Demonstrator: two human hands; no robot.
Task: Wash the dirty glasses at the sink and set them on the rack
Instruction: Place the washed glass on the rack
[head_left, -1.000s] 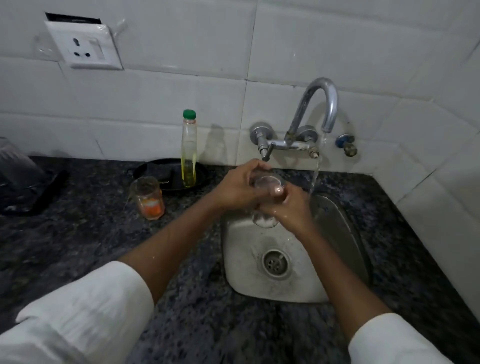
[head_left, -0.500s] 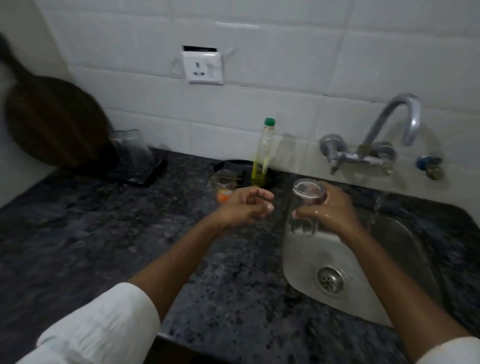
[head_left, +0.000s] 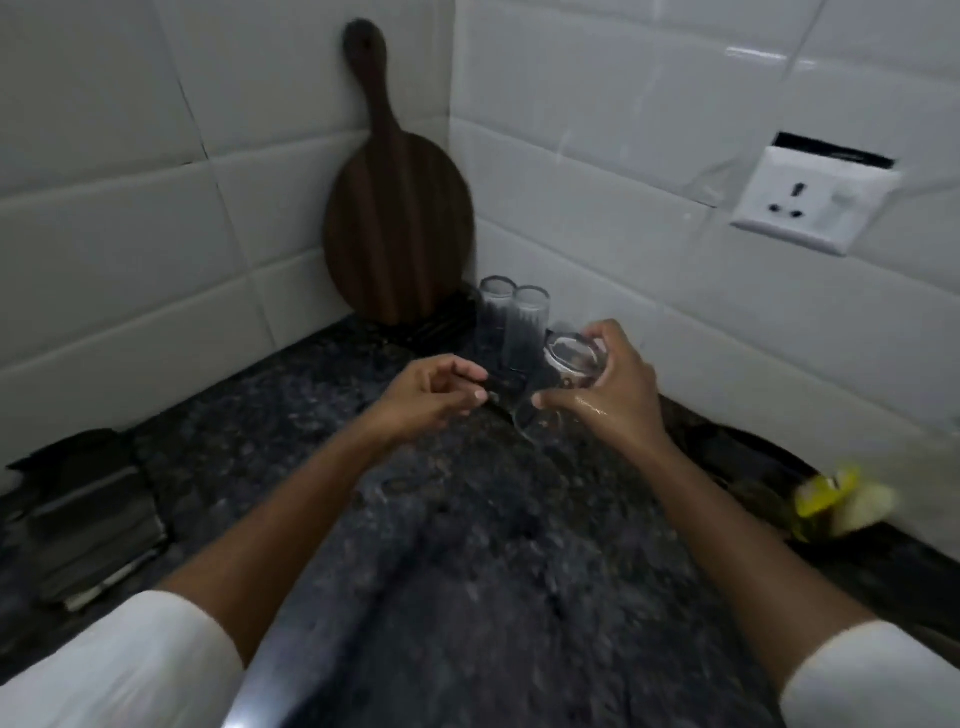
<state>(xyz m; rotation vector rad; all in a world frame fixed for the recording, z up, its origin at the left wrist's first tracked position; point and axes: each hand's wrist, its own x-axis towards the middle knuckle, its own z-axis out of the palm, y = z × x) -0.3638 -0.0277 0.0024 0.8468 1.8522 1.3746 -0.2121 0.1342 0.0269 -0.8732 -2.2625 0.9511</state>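
Wet right hand (head_left: 613, 400) grasps a clear round glass (head_left: 569, 364); left hand (head_left: 426, 397) released.

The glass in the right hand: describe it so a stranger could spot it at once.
Start at the round wooden board leaning in the tiled corner. Two glasses stand before it on a dark rack. The held glass lies tilted in the right hand, off the rack.

It was a home kitchen: a dark speckled stone counter (head_left: 467, 545) met white wall tiles (head_left: 130, 208), with a wooden chopping board (head_left: 400, 228) in the corner.
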